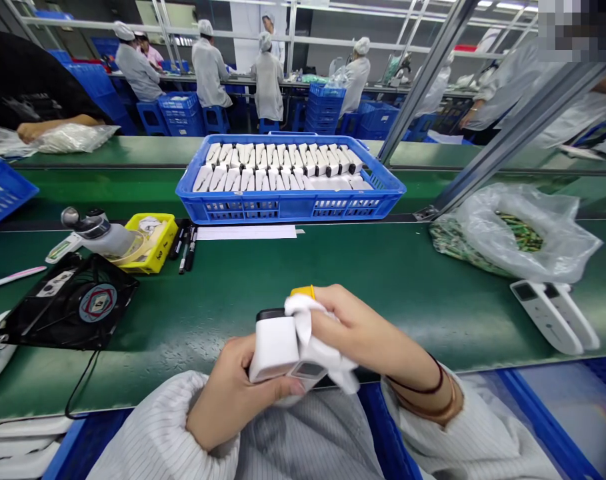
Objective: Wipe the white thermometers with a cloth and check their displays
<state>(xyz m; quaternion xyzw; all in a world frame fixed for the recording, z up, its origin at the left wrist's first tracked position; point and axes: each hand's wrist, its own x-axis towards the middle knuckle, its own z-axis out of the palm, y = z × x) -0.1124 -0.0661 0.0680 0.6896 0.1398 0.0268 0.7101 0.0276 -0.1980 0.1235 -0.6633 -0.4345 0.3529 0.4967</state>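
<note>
"Where is the white device [274, 350]?"

"It is near, between the two hands. The left hand [233, 390] grips it directly, from the left. The right hand [350, 323] holds a white cloth [325, 353] against its right side."

"And how does it lie?"

"Its black part [270, 313] is at the far side, its screen [310, 369] is near and right. The long axis I cannot tell surely; the cloth hides much."

"What is farther?"

"Beyond the green tabletop [233, 287], a blue basket [295, 205] carries rows of white units [257, 180]."
</note>
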